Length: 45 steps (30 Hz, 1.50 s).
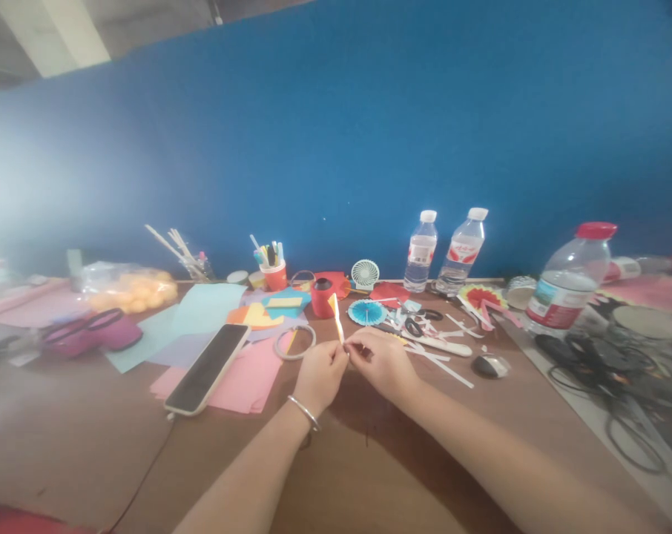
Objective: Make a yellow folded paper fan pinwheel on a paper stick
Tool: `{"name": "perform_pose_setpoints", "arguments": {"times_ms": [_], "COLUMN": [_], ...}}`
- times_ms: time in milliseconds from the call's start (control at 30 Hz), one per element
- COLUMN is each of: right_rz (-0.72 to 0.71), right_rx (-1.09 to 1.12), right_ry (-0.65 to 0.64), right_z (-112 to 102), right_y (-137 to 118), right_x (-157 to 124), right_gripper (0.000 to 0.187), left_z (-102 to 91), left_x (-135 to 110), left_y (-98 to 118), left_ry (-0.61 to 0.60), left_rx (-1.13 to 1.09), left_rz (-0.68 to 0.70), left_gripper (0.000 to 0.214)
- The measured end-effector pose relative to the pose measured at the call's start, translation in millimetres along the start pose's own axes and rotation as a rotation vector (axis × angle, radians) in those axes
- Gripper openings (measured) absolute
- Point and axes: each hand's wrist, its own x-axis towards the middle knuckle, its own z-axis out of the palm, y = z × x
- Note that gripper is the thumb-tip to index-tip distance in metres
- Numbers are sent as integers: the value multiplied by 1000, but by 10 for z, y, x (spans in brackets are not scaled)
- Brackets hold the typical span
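Note:
A narrow folded strip of yellow and white paper (337,319) stands nearly upright between my hands. My left hand (320,374), with a silver bangle at the wrist, pinches its lower end. Fingertips of my right hand (385,362) are closed on the same end, meeting the left ones; the exact grip is partly hidden. Just behind the strip is a red container (321,298) with a dark top. A blue pleated paper rosette (368,312) lies beyond my right hand, near black-handled scissors (417,326) and white paper strips (447,368). Left of my hands is a pale ring (294,343).
A phone (209,371) rests on pink paper (261,374), its cable running forward. Coloured sheets, a pen cup (274,276) and a bag of orange items (133,288) are at left. Water bottles (421,252), a large red-capped bottle (572,282) and black cables (581,360) stand or lie right.

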Motion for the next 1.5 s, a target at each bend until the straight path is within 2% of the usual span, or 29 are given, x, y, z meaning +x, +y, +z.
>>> {"name": "perform_pose_setpoints", "arguments": {"times_ms": [233,567,733,867,1200,1500], "right_rz": [64,-8,-32,11,160,166], "right_rx": [67,33,49,67,112,138], "right_ry": [-53,-76,-59,-33,-61,-62], "right_z": [-25,-48,-49,-43,-67,-55], "right_y": [20,37,35,17,-17,2], "right_x": [13,12,12,13,28,26], "right_gripper": [10,11,13,12,10,10], "left_z": [-34,-26,-24,-30,-39,-46], "left_x": [-22,-25,-33,-33,-29,-29], "left_y": [23,12,16,18,28,25], "left_ry": [-23,-66,-69,-61,-59,-73], "left_rx": [296,541,541,506,478,487], "left_rz": [148,190,205,219,218,201], "left_gripper": [29,30,30,30,33,32]}}
